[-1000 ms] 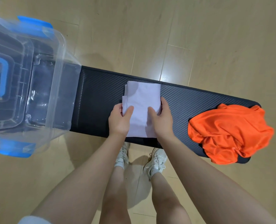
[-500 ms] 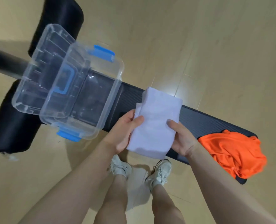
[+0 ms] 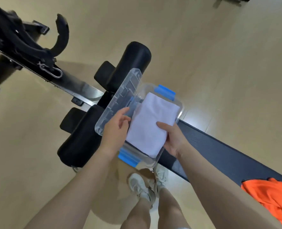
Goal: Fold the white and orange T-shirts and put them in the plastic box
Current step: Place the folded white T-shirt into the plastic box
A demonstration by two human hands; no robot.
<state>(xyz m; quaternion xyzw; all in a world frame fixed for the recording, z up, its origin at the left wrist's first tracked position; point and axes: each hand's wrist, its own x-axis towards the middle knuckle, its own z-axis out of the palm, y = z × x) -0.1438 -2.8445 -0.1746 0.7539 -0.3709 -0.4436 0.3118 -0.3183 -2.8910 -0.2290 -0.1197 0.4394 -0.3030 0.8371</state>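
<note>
We stand over the bench [image 3: 228,151], where the clear box [image 3: 178,105] sits at the padded end with its lid [image 3: 120,98] lying alongside. The folded white shirt [image 3: 151,124] is over the open box, going in but not yet released, we judge. Our left hand [image 3: 115,129] holds its left edge, fingers loosely curled at the cloth; our right hand [image 3: 173,138] pinches its right edge, thumb on top. The orange shirt [image 3: 272,199] lies crumpled and unfolded at the bench's far right, so half the job remains.
</note>
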